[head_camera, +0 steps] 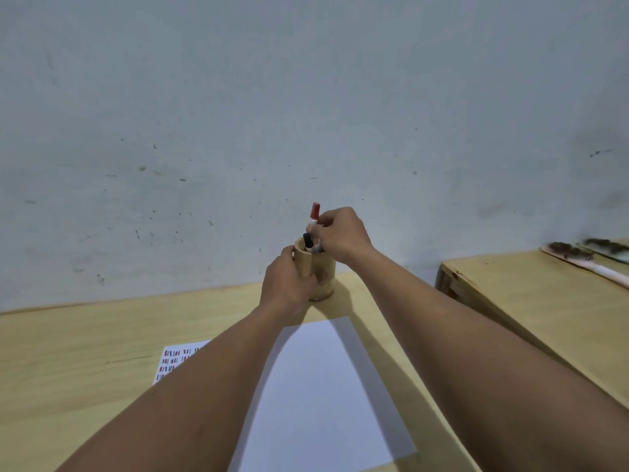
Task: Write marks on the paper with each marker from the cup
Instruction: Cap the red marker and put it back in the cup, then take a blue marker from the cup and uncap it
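A wooden cup (325, 269) stands on the table near the wall. My left hand (289, 284) is wrapped around its left side. My right hand (340, 235) pinches a red-capped marker (315, 212) that stands upright, partly raised out of the cup. A black-capped marker (308, 240) leans inside the cup, and others there are hidden by my fingers. A blank white sheet of paper (323, 396) lies between my forearms in front of the cup.
A second sheet (177, 361) covered with red and dark marks peeks out under my left forearm. The wooden table (85, 362) meets a pale wall behind. A separate wooden surface (527, 287) at right holds brushes (578, 255).
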The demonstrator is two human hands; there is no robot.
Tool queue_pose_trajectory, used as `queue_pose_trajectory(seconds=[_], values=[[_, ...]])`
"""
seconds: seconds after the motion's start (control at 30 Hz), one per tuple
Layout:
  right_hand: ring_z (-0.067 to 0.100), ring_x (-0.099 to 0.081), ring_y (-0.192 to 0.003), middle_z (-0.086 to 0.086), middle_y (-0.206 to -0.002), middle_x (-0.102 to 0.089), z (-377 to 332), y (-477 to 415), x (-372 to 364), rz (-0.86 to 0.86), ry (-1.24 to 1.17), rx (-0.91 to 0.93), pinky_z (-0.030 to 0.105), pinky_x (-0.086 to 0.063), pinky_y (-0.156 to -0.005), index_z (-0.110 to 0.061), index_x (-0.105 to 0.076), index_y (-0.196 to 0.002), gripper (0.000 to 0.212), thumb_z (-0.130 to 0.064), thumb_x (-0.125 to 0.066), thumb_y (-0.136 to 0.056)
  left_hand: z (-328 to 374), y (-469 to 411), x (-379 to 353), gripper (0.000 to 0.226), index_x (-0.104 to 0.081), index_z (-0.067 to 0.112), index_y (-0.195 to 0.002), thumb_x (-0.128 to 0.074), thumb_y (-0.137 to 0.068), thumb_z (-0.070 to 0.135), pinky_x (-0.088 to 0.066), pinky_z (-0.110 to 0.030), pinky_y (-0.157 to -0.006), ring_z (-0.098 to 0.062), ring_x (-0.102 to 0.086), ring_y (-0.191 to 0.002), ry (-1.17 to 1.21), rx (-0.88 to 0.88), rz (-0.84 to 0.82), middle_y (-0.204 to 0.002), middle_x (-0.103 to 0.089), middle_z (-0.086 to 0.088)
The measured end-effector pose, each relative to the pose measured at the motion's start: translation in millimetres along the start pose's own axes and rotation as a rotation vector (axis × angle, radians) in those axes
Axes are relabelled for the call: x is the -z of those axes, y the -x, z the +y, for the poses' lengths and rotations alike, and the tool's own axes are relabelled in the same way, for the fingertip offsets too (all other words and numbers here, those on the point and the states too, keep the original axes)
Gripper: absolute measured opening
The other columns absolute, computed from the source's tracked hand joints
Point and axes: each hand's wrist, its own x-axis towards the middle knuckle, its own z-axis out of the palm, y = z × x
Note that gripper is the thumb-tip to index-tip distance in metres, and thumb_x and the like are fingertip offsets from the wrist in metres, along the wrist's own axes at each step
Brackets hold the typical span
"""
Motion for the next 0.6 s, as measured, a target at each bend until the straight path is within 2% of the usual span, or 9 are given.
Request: queue_pose_trajectory(seconds=[0.1, 0.17, 0.27, 0.33, 0.4, 0.43, 0.47, 0.53, 0.6], values=[[0.024, -0.066, -0.077, 0.003, -0.075, -0.070, 4.5, -3.4, 0.2, -0.056, -0.114, -0.047, 0.038, -0.056, -0.082, -0.011, -0.078, -0.087, 0.015, -0.009, -0.064, -0.093, -2.9, 0.7, -0.8, 0.044, -0.055, 0.020, -0.125, -0.067, -0.084, 0.025, -0.058, -0.040, -0.082, -0.018, -0.065, -0.093, 0.036, 0.000, 0.026, -0.110, -0.067, 0.003], [0.020, -0.065, -0.077, 0.004, -0.092, -0.074, 7.3, -3.3, 4.2, -0.042, -0.170, -0.082, 0.033, -0.057, -0.079, -0.008, -0.078, -0.102, 0.022, -0.002, -0.061, -0.091, -3.7, 2.2, -1.5, 0.052, -0.053, 0.021, -0.127, -0.072, -0.079, 0.025, -0.058, -0.040, -0.082, -0.017, -0.066, -0.095, 0.089, 0.008, 0.009, -0.111, -0.066, 0.004], [0.011, -0.062, -0.071, 0.000, -0.104, -0.072, 11.1, -1.7, 11.6, 0.113, -0.143, -0.106, 0.025, -0.048, -0.065, -0.013, -0.075, -0.109, 0.033, -0.001, -0.054, -0.086, -6.9, 0.2, -3.8, 0.065, -0.051, 0.020, -0.132, -0.081, -0.074, 0.028, -0.056, -0.041, -0.089, -0.020, -0.066, -0.103, 0.124, 0.013, -0.007, -0.117, -0.065, 0.003], [0.019, -0.064, -0.082, 0.005, -0.112, -0.070, 14.3, -0.5, 14.0, 0.164, -0.105, -0.135, 0.028, -0.047, -0.070, -0.014, -0.068, -0.117, 0.037, -0.005, -0.053, -0.084, -8.8, -1.3, -5.3, 0.067, -0.051, 0.020, -0.134, -0.083, -0.076, 0.027, -0.055, -0.040, -0.092, -0.019, -0.065, -0.106, 0.137, 0.009, -0.002, -0.121, -0.065, 0.002], [0.032, -0.067, -0.096, 0.017, -0.116, -0.069, 16.6, -1.2, 12.7, 0.170, -0.051, -0.179, 0.038, -0.055, -0.079, -0.006, -0.066, -0.122, 0.041, -0.006, -0.054, -0.083, -10.7, -2.2, -6.2, 0.066, -0.051, 0.020, -0.134, -0.083, -0.077, 0.026, -0.054, -0.038, -0.092, -0.019, -0.064, -0.107, 0.142, 0.004, 0.005, -0.122, -0.064, 0.001], [0.039, -0.067, -0.096, 0.022, -0.110, -0.070, 18.2, -2.8, 10.9, 0.159, -0.035, -0.192, 0.042, -0.057, -0.080, -0.001, -0.069, -0.114, 0.037, -0.004, -0.054, -0.080, -11.4, -2.3, -6.4, 0.067, -0.051, 0.020, -0.135, -0.083, -0.077, 0.027, -0.054, -0.038, -0.092, -0.018, -0.063, -0.107, 0.142, -0.001, 0.004, -0.123, -0.064, 0.001], [0.042, -0.065, -0.085, 0.023, -0.095, -0.070, 19.3, -4.1, 8.7, 0.140, -0.021, -0.196, 0.041, -0.056, -0.073, 0.001, -0.071, -0.098, 0.027, -0.003, -0.053, -0.078, -12.0, -2.7, -6.8, 0.067, -0.051, 0.020, -0.135, -0.083, -0.077, 0.027, -0.054, -0.039, -0.093, -0.018, -0.063, -0.107, 0.142, -0.007, 0.003, -0.123, -0.064, 0.001], [0.029, -0.049, -0.062, 0.009, -0.068, -0.057, 18.9, -5.3, 4.6, 0.101, 0.000, -0.222, 0.032, -0.041, -0.058, -0.009, -0.063, -0.072, 0.009, -0.004, -0.057, -0.076, -13.1, -3.2, -6.7, 0.068, -0.051, 0.019, -0.136, -0.083, -0.077, 0.028, -0.053, -0.039, -0.093, -0.018, -0.063, -0.107, 0.141, -0.013, 0.003, -0.123, -0.064, 0.001], [0.020, -0.045, -0.058, 0.002, -0.062, -0.053, 20.6, -8.9, 1.2, 0.073, 0.002, -0.233, 0.028, -0.034, -0.055, -0.011, -0.064, -0.066, 0.013, -0.011, -0.070, -0.077, -13.3, -3.4, -5.7, 0.066, -0.051, 0.019, -0.135, -0.082, -0.077, 0.027, -0.053, -0.037, -0.092, -0.017, -0.062, -0.104, 0.146, -0.015, 0.003, -0.121, -0.064, 0.002]])
